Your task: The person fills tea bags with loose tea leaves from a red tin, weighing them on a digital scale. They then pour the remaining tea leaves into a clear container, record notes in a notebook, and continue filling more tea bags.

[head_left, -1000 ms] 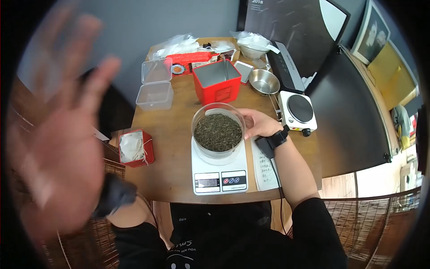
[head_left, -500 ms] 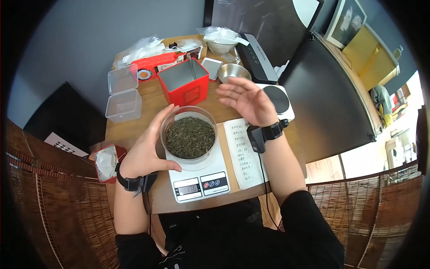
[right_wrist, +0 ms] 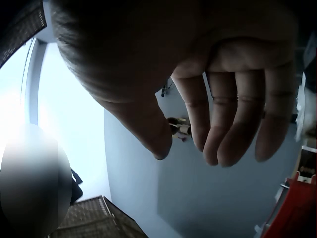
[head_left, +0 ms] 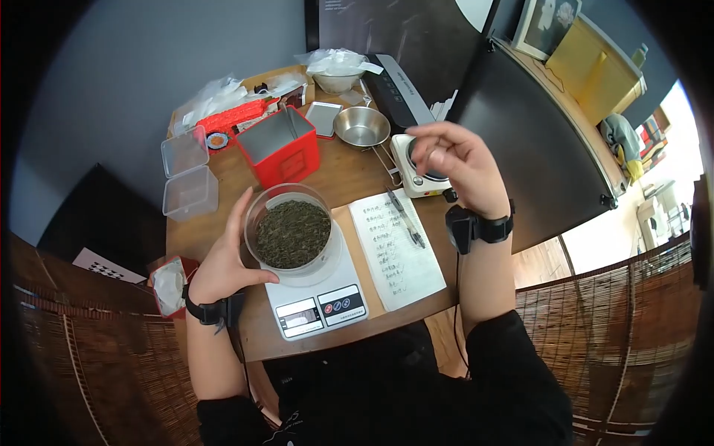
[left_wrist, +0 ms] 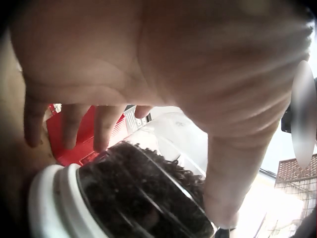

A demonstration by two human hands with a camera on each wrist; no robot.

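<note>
A clear round tub point(head_left: 297, 276) filled with dark dried leaves point(head_left: 294, 232) stands on a white digital kitchen scale point(head_left: 346, 286). My left hand point(head_left: 223, 267) holds the tub from its left side, thumb at the front and fingers round the back. In the left wrist view the thumb point(left_wrist: 223, 193) lies along the clear wall. Raised to the right of the notebook point(head_left: 405, 271), my right hand point(head_left: 472, 175) has loosely curled fingers and nothing in it. A black pen point(head_left: 405, 217) lies across the notebook.
Behind the tub stands an open red tin point(head_left: 290, 156). To its left is a hinged clear plastic box point(head_left: 191, 195). A steel pan point(head_left: 362, 128) and a white hot plate point(head_left: 420, 184) sit at the right. A red box with white pouches point(head_left: 169, 286) is by my left wrist.
My right hand has let go of the tub and lifted away to the right. The left hand has come down from near the camera and taken hold of the tub. The head view has turned right.
</note>
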